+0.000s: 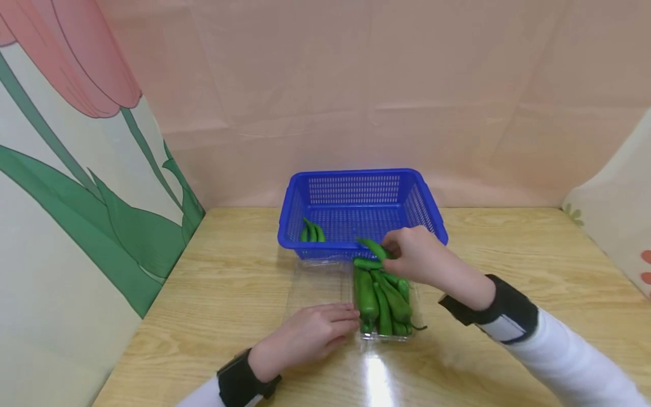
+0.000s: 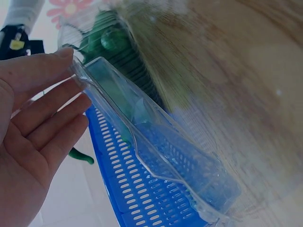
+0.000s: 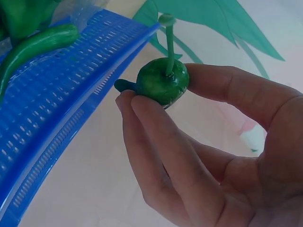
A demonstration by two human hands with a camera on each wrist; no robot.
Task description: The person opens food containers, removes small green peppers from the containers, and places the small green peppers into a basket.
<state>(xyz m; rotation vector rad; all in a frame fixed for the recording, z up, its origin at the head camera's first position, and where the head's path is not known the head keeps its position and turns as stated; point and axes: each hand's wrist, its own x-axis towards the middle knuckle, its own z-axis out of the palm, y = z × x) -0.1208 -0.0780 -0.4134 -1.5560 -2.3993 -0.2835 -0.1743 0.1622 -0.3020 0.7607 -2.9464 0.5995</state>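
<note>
Pepper (image 1: 373, 247) pinched at its stem end in right grip (image 1: 414, 254), over basket (image 1: 437, 226) near rim. Left grip (image 1: 310, 333) flat, fingers straight, steadying clear tray (image 1: 389, 336) edge on bench (image 1: 229, 294). More peppers (image 1: 381, 297) in tray; two peppers (image 1: 312, 230) lying in basket.

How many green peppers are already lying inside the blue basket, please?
2 green peppers, side by side at the front left corner of the blue basket; its front wall may hide others. A third is held above the rim.
</note>
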